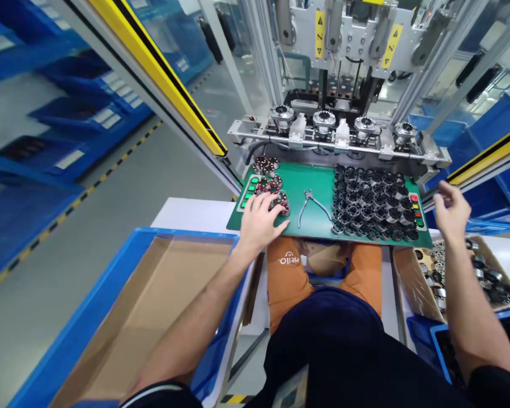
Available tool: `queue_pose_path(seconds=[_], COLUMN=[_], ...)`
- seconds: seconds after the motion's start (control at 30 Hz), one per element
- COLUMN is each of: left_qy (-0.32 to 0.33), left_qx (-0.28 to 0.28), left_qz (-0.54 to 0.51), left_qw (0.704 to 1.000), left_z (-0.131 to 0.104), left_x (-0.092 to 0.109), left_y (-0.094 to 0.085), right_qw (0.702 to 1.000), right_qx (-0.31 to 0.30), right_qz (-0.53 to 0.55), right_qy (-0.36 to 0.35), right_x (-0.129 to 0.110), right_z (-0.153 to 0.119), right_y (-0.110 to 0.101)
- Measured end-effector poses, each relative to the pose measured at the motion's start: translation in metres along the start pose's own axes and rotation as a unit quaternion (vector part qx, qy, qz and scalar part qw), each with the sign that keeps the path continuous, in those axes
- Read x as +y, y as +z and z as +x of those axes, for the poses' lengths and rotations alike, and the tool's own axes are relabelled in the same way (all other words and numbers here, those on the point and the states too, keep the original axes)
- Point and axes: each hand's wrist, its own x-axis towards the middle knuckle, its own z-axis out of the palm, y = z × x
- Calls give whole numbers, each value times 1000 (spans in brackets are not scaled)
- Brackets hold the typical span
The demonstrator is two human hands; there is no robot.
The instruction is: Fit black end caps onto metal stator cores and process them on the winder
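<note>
My left hand lies over the front of a group of copper-wound motor stators at the left of the green work surface. Its fingers are spread and touch or hover just above the nearest stators; which of the two I cannot tell. My right hand is raised off the right edge of that surface, beside the red button. Its fingers are loosely curled and apart, with nothing visible in them. Between the hands lie cutting pliers with grey-blue handles, their jaws pointing away from me, and rows of black stator cores.
Behind the surface stands a winding machine with several stator holders on a metal rail. A cardboard-lined blue bin is at my left. A carton of metal parts is at my right. Yellow-edged posts flank the station.
</note>
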Motion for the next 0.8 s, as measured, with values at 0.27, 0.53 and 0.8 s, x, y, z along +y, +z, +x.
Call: queue_pose_path(seconds=[0.27,0.53,0.8], left_qy=[-30,-102,-54], left_qx=[104,151,11], left_qz=[-101,-354,-395], left_qw=[989,917,917], left_z=[16,-49,-113], left_x=[13,102,153], left_y=[-10,-61,-56], right_qw=[998,997,968], right_qx=[-30,-51,-95], right_qz=[-20,-42,233], right_qy=[59,45,12], right_x=[59,44,-81], right_z=[-120,-109,-198], right_y=[22,6,-50])
